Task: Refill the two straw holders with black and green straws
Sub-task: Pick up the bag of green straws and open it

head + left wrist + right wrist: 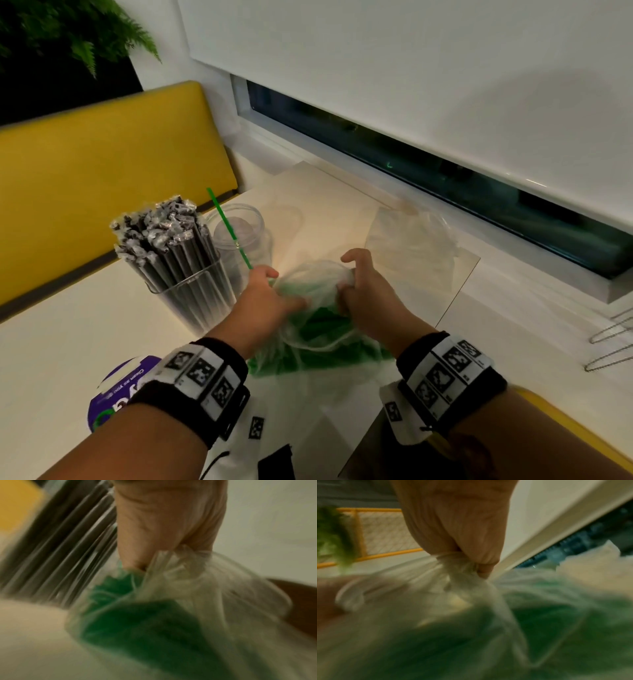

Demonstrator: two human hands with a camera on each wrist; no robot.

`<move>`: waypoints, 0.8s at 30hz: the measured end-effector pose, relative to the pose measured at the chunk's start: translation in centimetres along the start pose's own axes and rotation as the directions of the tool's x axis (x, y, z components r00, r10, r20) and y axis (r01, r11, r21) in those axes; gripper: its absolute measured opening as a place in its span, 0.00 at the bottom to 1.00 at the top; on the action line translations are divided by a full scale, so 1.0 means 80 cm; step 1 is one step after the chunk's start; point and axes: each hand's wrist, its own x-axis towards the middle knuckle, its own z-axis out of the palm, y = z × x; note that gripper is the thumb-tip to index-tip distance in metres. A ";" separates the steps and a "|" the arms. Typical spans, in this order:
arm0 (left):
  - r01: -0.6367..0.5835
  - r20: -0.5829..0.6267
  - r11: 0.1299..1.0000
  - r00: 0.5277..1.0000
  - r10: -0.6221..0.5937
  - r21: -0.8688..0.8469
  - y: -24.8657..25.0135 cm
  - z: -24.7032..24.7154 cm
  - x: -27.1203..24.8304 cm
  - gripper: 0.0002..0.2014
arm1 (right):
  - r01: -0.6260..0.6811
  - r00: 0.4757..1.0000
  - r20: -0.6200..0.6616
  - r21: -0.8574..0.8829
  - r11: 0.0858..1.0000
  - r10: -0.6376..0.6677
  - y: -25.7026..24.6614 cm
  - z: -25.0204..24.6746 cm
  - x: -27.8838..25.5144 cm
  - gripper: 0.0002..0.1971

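Note:
A clear plastic bag (318,329) of green straws (325,356) lies on the white table (51,342) in front of me. My left hand (270,294) pinches the bag's left edge (154,566). My right hand (359,284) grips bunched plastic (458,563) at the bag's mouth. A clear holder (191,294) packed with wrapped black straws (164,236) stands at the left. Behind it a second clear holder (243,236) has a single green straw (227,226) leaning in it.
An empty clear bag (411,240) lies at the back right of the table. A purple-labelled pack (120,383) sits near my left wrist. A yellow bench back (102,171) stands to the left, a window sill (513,291) to the right with wire hangers (613,339).

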 end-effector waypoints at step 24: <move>-0.011 0.216 0.966 0.975 -0.047 0.259 -0.031 -0.014 0.005 0.17 | 0.368 0.922 0.339 -0.615 0.697 -0.188 -0.004 0.044 -0.014 0.22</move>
